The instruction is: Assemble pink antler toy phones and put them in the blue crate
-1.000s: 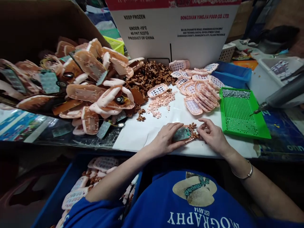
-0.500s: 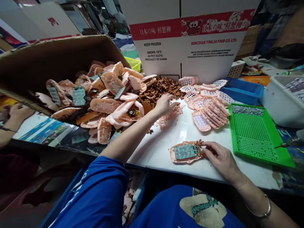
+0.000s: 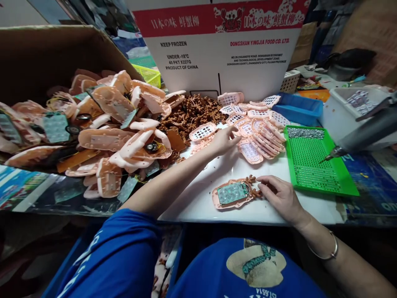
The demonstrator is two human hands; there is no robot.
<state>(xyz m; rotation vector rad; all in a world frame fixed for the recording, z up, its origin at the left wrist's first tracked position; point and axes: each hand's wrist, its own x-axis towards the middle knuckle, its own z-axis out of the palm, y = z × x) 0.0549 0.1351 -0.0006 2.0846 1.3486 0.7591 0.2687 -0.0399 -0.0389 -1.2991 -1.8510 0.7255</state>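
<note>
Near shell [image 3: 216,202]: smooth pink plastic. Green tray [image 3: 346,178], R side: plastic, holed surf. Far carton [image 3: 211,51]: matt cardbd; bracelet [image 3: 334,247]: shiny metal.

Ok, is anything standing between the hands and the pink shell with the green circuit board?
Between the right hand and the pink shell, only the brown antler-shaped parts at its end. From the left hand, nothing visible stands in the way.

We've got a lane over white sheet [image 3: 229,170] between open shell [image 3: 232,195] and shell stack [image 3: 263,138]; our left forearm [image 3: 176,178] bounds it left, green tray [image 3: 345,188] right, driver tip [image 3: 333,154] over the tray.
</note>
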